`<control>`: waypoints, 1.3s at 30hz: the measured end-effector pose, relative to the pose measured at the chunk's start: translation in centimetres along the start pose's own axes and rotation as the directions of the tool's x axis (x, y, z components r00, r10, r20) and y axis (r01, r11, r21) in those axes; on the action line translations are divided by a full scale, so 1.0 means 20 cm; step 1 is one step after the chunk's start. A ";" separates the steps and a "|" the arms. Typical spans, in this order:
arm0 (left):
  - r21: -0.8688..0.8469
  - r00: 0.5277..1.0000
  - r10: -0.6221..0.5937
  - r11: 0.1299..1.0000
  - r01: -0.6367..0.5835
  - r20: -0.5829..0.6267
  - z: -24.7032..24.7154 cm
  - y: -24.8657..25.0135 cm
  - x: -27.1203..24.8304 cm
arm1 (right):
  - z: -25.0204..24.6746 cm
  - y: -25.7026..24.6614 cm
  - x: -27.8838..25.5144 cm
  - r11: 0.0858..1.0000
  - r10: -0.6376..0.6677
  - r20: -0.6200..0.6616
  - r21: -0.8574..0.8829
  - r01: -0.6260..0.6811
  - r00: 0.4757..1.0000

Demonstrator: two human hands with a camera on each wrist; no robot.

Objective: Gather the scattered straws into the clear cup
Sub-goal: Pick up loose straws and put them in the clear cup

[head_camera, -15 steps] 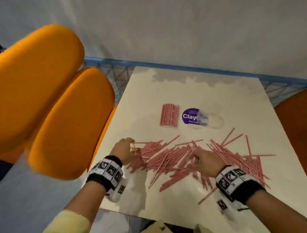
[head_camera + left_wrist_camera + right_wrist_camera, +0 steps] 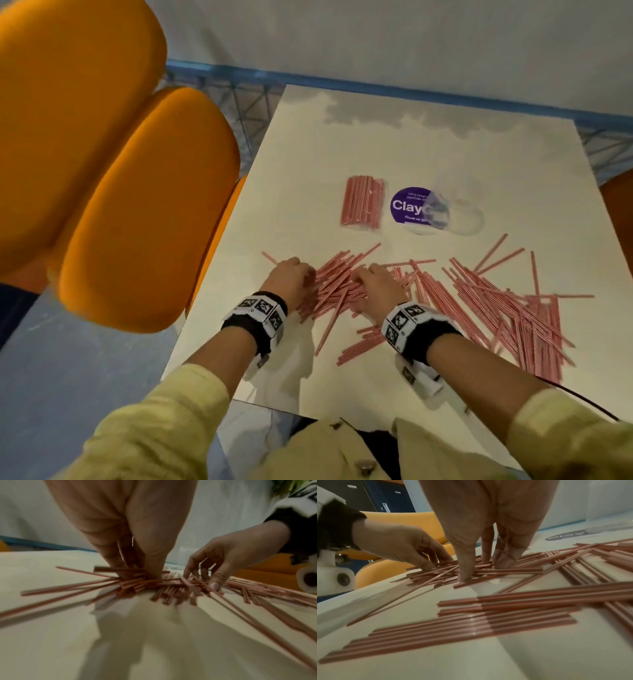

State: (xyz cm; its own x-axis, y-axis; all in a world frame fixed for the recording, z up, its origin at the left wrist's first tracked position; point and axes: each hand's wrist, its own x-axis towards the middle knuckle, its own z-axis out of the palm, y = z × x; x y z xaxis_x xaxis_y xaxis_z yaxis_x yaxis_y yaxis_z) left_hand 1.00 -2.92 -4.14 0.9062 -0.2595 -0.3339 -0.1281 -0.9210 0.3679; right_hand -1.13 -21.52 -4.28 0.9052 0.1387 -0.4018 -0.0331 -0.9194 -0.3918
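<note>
Many red-and-white striped straws (image 2: 479, 301) lie scattered across the near half of the white table (image 2: 411, 144). My left hand (image 2: 291, 275) and right hand (image 2: 373, 284) sit close together on the left part of the heap. Both have fingertips pressing down on the straws. In the left wrist view the left fingers (image 2: 152, 573) point straight down into crossed straws (image 2: 168, 586), with the right hand (image 2: 205, 577) beside them. In the right wrist view the right fingers (image 2: 465, 574) rest on straws (image 2: 488, 612). The clear cup (image 2: 460, 209) stands behind the heap.
A neat bundle of straws (image 2: 363, 205) lies left of a round purple sticker (image 2: 409, 205) that the cup partly covers. Orange chair backs (image 2: 144, 212) stand close to the table's left edge. A blue-edged wall runs behind the table.
My hands have drawn closer together, the right one sliding left over the heap. The straws between them are bunched more tightly.
</note>
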 end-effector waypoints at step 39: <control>-0.243 0.987 0.132 0.958 -0.152 -0.094 -0.04 0.36 0.08 | -0.27 -0.09 0.10 0.653 0.133 -0.280 0.746 0.128 0.951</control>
State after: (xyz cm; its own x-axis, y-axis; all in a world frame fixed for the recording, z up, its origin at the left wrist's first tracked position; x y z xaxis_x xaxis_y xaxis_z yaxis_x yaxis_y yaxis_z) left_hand 1.93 -9.75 -1.34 0.9150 -0.3508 -0.1994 -0.1625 -0.7726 0.6138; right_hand 3.01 -21.53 0.09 0.9748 -0.0937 -0.2025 -0.2218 -0.3082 -0.9251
